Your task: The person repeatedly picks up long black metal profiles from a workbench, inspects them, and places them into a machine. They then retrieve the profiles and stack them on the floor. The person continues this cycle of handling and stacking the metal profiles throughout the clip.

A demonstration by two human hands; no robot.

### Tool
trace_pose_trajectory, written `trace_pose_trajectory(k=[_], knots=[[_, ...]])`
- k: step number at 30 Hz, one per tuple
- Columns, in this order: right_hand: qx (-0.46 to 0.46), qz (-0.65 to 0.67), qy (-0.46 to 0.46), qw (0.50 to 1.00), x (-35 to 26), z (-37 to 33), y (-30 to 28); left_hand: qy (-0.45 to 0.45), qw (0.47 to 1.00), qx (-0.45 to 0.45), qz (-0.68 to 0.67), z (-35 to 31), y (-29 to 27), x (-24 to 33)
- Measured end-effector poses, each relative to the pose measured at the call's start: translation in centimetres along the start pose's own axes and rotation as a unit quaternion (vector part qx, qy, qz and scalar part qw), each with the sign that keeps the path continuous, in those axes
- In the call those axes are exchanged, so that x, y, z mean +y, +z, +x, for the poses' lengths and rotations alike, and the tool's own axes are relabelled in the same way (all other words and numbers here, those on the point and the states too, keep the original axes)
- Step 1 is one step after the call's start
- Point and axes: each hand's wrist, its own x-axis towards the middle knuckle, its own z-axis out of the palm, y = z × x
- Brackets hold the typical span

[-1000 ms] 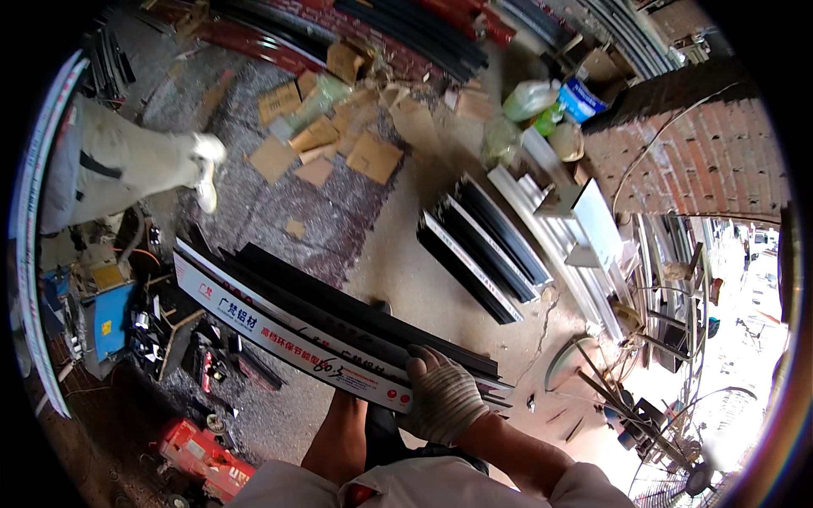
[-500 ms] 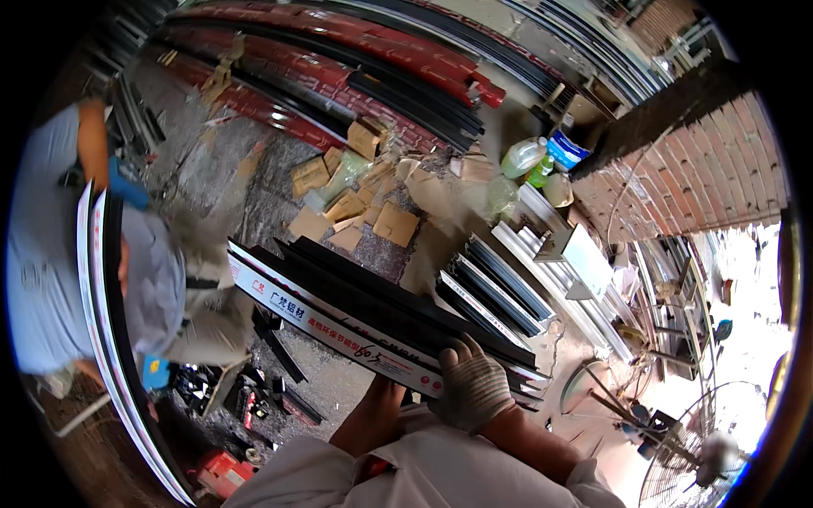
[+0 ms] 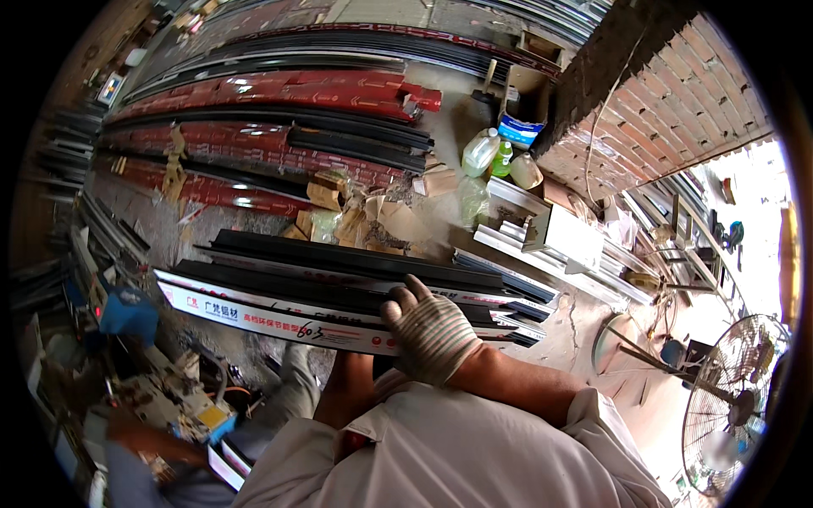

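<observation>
Several long black metal profiles [image 3: 279,315] with white printed film on their faces lie side by side across my front. My right hand [image 3: 434,339], in a striped knit glove, is closed over the near edge toward their right end. My left forearm [image 3: 345,389] reaches up under the bundle. The left hand itself is hidden behind the profiles, so its fingers do not show. The bundle is held up above the floor, roughly level, its left end pointing past the blue machine.
A co-worker's arm [image 3: 140,432] is close at lower left, beside a blue machine [image 3: 127,315] and another white-filmed profile [image 3: 225,467]. Red-wrapped profile stacks [image 3: 279,91] cover the far floor. Plastic jugs [image 3: 481,152], a brick pillar [image 3: 652,110] and a standing fan [image 3: 735,406] are on the right.
My view has turned left. The held profiles have swung nearer to level, with my right hand still on them. The co-worker and their profile now appear lower, at the bottom left.
</observation>
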Motion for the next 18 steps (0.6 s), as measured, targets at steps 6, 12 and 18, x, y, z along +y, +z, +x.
trace_pose_trajectory(k=[6,12,18], knots=[[0.013,-0.002,-0.01,1.0,3.5,12.6,-3.3,-0.038,0.999,-0.026,0.021,10.9,3.8,8.4],[0.04,-0.054,0.0,0.998,4.6,24.8,-7.6,-0.06,0.996,-0.053,0.034,20.9,8.3,17.6],[0.124,-0.134,-0.026,0.983,5.1,33.3,-10.5,-0.046,0.995,-0.073,0.058,28.6,15.2,25.5]])
